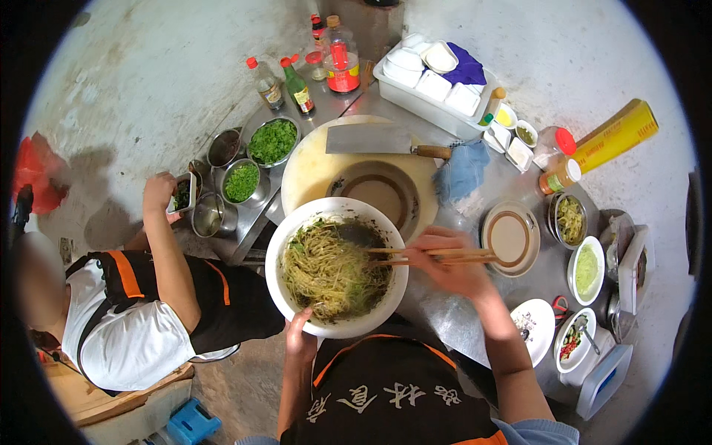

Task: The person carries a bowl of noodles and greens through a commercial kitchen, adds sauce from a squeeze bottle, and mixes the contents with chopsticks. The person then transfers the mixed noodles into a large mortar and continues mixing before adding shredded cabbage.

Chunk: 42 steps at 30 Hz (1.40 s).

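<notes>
A large white bowl (277, 250) of noodles (317, 267), mixed with dark bits and some greens, is held before my apron. My left hand (301, 337) grips its near rim, thumb on top and the fingers hidden beneath. In my right hand (448, 261), blurred, is a pair of wooden chopsticks (389, 256) reaching into the noodles from the right. Behind the bowl, a brown-banded dish (378, 194) sits on a round cutting board (303, 161). A cleaver (370, 139) with a wooden handle lies across the board's far part.
At left, a co-worker (128, 311) holds a small white container (183, 192) near pots of chopped greens (272, 142). Sauce bottles (297, 89) and a tub of white containers (428, 105) stand behind. A blue cloth (461, 172), a banded plate (510, 238) and topping bowls (586, 271) are at right.
</notes>
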### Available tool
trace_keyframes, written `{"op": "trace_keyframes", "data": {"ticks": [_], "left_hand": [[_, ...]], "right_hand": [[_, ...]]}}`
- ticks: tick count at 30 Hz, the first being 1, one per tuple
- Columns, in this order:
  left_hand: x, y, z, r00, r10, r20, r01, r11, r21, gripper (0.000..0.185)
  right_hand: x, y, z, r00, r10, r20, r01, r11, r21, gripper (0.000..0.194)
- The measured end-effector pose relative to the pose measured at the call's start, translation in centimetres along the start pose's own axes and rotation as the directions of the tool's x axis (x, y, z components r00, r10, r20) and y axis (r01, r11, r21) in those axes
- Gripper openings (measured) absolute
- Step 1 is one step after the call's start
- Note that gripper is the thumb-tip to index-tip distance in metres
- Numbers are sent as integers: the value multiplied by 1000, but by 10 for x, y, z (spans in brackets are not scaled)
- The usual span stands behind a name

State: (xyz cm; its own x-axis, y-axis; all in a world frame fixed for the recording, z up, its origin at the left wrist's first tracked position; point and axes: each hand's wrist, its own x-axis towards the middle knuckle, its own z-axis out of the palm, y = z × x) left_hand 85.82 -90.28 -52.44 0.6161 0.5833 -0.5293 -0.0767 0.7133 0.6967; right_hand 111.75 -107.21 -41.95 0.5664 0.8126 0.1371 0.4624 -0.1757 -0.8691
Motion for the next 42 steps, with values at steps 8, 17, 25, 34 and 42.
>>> {"op": "trace_keyframes", "data": {"ticks": [8, 17, 25, 34, 42], "left_hand": [[5, 0, 15, 998, 11, 69, -7, 999, -49, 63], [-4, 5, 36, 992, 102, 73, -106, 993, 55, 57], [-9, 8, 46, 992, 101, 78, -113, 978, 175, 57], [-4, 16, 52, 994, 109, -12, -107, 989, 98, 53], [15, 21, 44, 990, 138, -37, -134, 986, 97, 64]], "right_hand": [[1, -7, 12, 999, 13, 32, -19, 986, 166, 13], [-47, 51, 8, 932, 340, -122, -242, 839, 488, 23], [-26, 87, 83, 804, 540, -250, -85, 521, 850, 34], [-24, 75, 52, 824, 522, -220, -49, 452, 891, 32], [2, 77, 24, 810, 501, -306, 33, 481, 876, 33]]}}
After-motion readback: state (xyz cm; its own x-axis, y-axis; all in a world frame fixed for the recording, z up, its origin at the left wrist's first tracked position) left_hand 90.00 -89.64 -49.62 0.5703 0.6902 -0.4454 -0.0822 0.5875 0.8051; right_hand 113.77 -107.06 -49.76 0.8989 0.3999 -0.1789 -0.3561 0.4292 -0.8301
